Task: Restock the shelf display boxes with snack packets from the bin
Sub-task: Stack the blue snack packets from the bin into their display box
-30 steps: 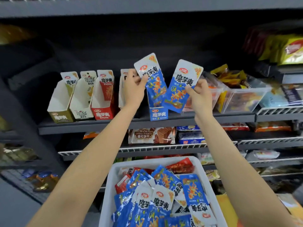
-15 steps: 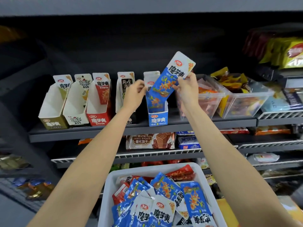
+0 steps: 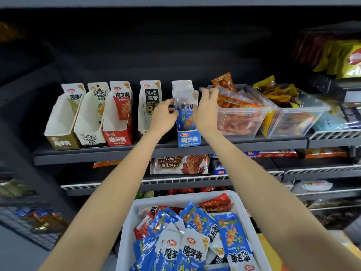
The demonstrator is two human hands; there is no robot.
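Blue display box (image 3: 188,138), frame centre: left hand (image 3: 164,119) and right hand (image 3: 205,112) gripped blue packets (image 3: 185,114), partly seated; bin (image 3: 242,208) below remained heaped; neighbouring boxes (image 3: 86,122) mostly empty.

Glossy plastic snack packets (image 3: 195,249), matt cardboard display boxes (image 3: 115,122), clear plastic tubs (image 3: 259,122).

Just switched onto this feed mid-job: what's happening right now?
A person is restocking snack packets. Both hands, left hand and right hand, are seating blue packets upright in the blue display box on the shelf. The three boxes at the left look nearly empty. The white bin below holds many more blue packets and a few red ones.
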